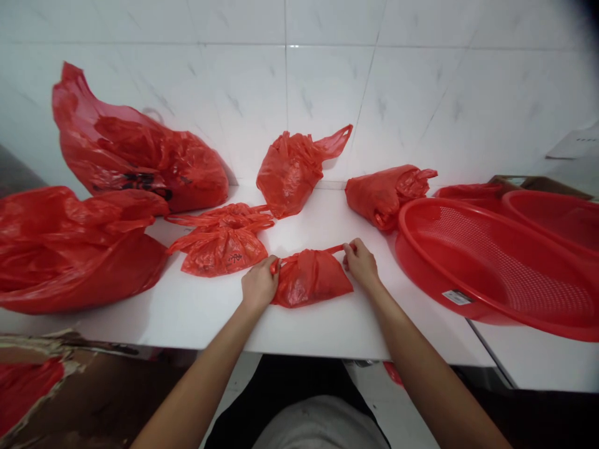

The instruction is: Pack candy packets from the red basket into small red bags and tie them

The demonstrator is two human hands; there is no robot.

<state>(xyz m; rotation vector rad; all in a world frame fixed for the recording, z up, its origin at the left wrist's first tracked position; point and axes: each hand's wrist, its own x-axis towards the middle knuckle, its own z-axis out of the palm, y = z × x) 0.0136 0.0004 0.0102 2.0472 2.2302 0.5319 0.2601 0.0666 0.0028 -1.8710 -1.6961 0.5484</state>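
Observation:
In front of me on the white table (201, 318) lies a small red plastic bag (312, 279) with something inside that I cannot make out. My left hand (260, 282) is closed on the bag's left end, a bit of red plastic showing between the fingers. With my right hand (361, 262) I pinch the tip of a handle, drawn out taut to the right. Just left of my left hand sits a tied red plastic bag (223, 252) with dark writing on it.
Large filled red bags (140, 156) stand on the left, one nearer me. Against the tiled wall (327, 81) are a knotted bag (290, 174) and a rolled bag (386, 193). Red plastic baskets (472, 299) take up the right. A torn cardboard box (70, 386) is below left.

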